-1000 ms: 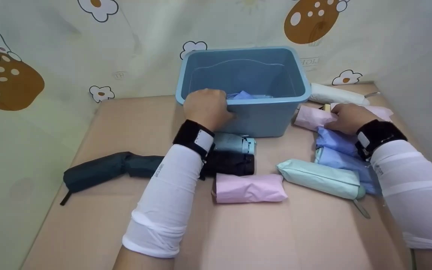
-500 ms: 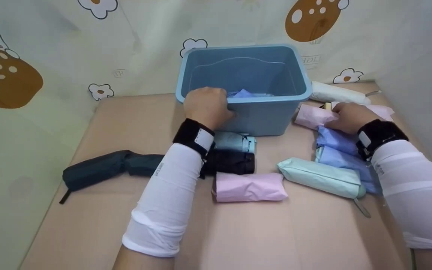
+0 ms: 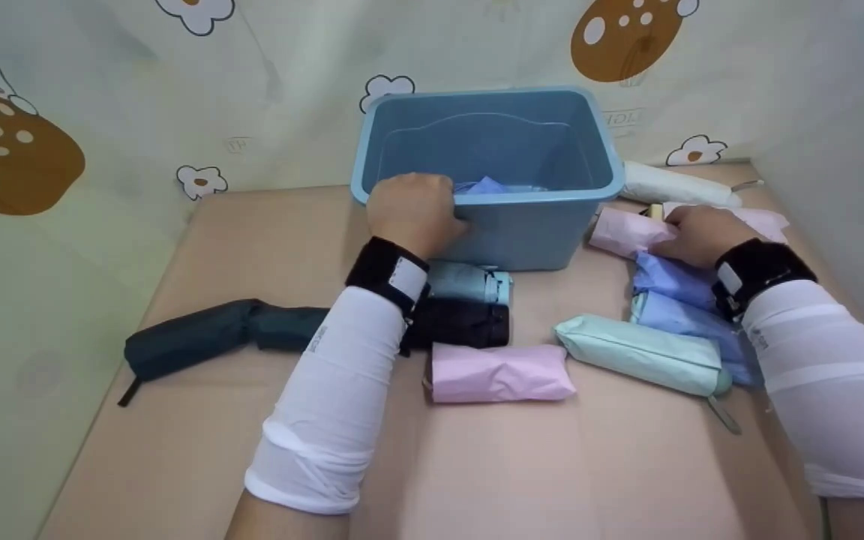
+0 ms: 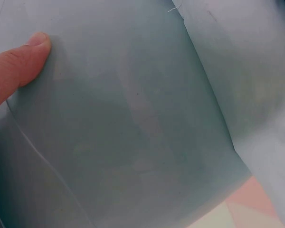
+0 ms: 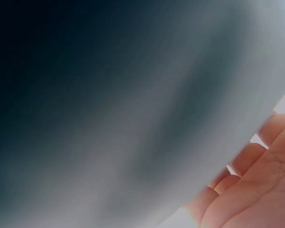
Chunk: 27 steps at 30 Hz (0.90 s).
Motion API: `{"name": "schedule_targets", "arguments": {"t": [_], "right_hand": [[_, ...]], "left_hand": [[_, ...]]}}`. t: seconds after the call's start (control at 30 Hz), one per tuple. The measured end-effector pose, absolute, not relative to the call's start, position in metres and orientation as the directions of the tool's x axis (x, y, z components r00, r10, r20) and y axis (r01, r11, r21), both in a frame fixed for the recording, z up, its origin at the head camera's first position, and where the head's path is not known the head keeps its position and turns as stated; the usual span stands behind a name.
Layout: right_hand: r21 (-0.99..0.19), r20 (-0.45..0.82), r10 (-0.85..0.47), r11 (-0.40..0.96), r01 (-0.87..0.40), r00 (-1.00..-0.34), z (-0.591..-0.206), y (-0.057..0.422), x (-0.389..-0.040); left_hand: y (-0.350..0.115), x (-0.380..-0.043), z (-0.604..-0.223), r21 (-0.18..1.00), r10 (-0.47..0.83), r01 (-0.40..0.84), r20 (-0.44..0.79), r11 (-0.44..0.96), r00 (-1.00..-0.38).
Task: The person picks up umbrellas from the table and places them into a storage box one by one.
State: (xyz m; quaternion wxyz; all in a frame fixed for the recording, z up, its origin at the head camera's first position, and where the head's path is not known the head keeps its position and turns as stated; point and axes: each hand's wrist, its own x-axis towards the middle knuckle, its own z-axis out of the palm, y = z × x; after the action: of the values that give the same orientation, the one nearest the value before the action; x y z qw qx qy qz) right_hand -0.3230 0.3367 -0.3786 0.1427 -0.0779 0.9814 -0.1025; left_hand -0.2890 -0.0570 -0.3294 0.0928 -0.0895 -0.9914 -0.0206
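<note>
My left hand (image 3: 413,214) grips the front rim of a blue plastic bin (image 3: 522,232), fingers over the edge and thumb on the outside wall. A blue-violet cloth item (image 3: 484,186) lies inside the bin. To the right, my right hand (image 3: 706,236) holds a pale pink folded umbrella (image 3: 627,232) around its middle; its fingertips are hidden in the head view. Below that hand lie blue folded umbrellas (image 3: 683,319). In the left wrist view the thumb (image 4: 26,61) presses the bin wall. A blurred surface fills most of the right wrist view, with curled fingers (image 5: 249,159) at its edge.
A white folded umbrella (image 3: 679,184) lies at the back right. Nearer me are a mint umbrella (image 3: 638,356), a pink one (image 3: 499,373), a black one (image 3: 462,324), a teal one (image 3: 466,285) and a dark green one (image 3: 192,341). A patterned sheet (image 3: 282,90) hangs behind.
Both hands keep their places on the bin and the pale pink umbrella. Only the head view has shifted very slightly.
</note>
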Motion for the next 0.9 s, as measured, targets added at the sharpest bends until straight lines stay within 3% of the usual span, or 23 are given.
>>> {"name": "schedule_targets", "arguments": {"t": [0.9], "right_hand": [[-0.266,-0.251,-0.162,0.959,-0.092,-0.954,-0.3823,0.3389,-0.3221]], "left_hand": [[-0.0566,-0.2876,-0.3328,0.014,0.173,0.182,0.24,0.983,-0.955]]}}
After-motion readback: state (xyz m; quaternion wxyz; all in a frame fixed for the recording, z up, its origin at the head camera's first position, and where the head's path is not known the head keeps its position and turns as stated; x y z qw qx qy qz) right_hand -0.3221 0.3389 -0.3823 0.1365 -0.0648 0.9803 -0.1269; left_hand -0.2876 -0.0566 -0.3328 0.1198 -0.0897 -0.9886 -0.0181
